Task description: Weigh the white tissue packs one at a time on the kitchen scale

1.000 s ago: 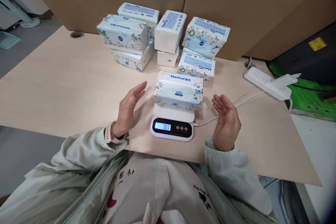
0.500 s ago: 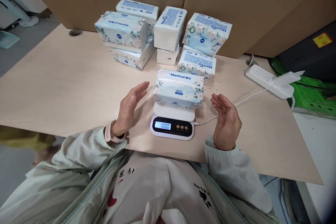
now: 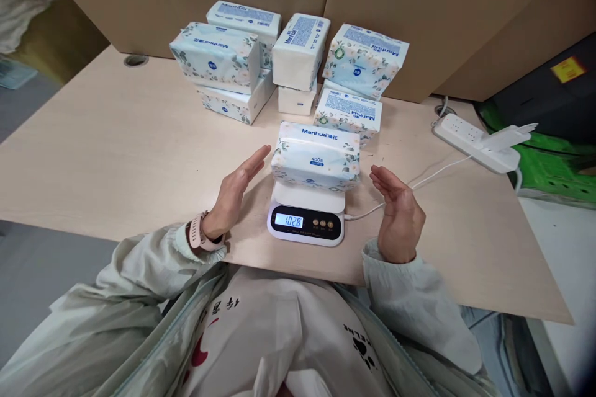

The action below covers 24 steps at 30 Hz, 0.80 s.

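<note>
A blue-and-white floral tissue pack [image 3: 316, 158] lies on the white platform of a small digital scale [image 3: 305, 226], whose lit display reads 102.8. My left hand [image 3: 233, 192], with a pink watch at the wrist, is held just left of the pack, fingers stretched out, not touching it. To the pack's right, a small gap away, my right hand [image 3: 398, 214] is upright with its fingers extended and nothing in it. A white cable runs from the scale's right side.
Several more tissue packs [image 3: 216, 56] stand stacked behind the scale, in front of large cardboard boxes [image 3: 419, 25]. A white power strip [image 3: 475, 142] lies at the right rear of the table [image 3: 116, 155]. Beyond the right edge is a green crate [image 3: 559, 177].
The scale reading has gone from 100.0 to 102.8. My left hand has moved slightly closer to the pack, and my right hand slightly leftward. Yellowish cloth at the left has shifted toward the back.
</note>
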### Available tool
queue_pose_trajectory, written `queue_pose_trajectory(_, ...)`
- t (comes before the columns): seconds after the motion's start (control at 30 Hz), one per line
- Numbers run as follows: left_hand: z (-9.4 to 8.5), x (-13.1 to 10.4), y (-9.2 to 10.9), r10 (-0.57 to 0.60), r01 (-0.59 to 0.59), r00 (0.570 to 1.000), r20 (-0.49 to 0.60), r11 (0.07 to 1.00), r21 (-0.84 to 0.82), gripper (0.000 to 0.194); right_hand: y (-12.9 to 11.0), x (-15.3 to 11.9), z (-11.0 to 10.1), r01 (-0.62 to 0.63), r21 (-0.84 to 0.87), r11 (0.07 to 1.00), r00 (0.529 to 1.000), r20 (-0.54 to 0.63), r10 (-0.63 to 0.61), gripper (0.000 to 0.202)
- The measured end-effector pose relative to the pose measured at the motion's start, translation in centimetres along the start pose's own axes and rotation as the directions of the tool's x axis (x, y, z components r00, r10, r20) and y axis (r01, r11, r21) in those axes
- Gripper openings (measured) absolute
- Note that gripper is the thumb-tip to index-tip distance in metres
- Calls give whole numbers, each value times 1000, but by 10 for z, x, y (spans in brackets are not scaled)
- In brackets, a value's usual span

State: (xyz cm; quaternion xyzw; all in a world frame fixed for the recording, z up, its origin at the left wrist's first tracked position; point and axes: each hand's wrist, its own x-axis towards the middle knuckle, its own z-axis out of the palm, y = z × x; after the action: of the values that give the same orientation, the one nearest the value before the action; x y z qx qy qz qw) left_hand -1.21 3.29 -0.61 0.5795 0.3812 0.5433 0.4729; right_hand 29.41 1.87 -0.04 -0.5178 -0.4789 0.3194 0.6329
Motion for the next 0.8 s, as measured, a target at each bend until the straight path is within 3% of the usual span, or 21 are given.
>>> queue_pose_trajectory(0.2,1,3,-2,-21,21,1000,-9,1000,-19,55,-2,-1,-2,27,-101,995,997,77,-19,55)
queue_pose_trajectory(0.3,6,7,-1,-51,53,998,26,996,-77,57,-4,2,-2,37,-148,988,986,168,-11,54)
queue_pose_trajectory(0.47,16,15,6,-70,82,994,83,985,-149,62,-17,14,5,-23,-177,984,908,407,94,61)
queue_pose_trajectory(0.6,3,20,11,14,-40,983,-184,989,-143,52,-39,26,30,0,-187,982,781,613,117,70)
queue_pose_trajectory(0.7,-26,28,10,110,-144,908,-405,988,-56,46,-54,38,69,55,-180,982,616,781,109,80)
queue_pose_trajectory(0.8,-66,39,0,153,-153,831,-535,987,44,37,-57,52,122,86,-200,976,459,877,139,92)
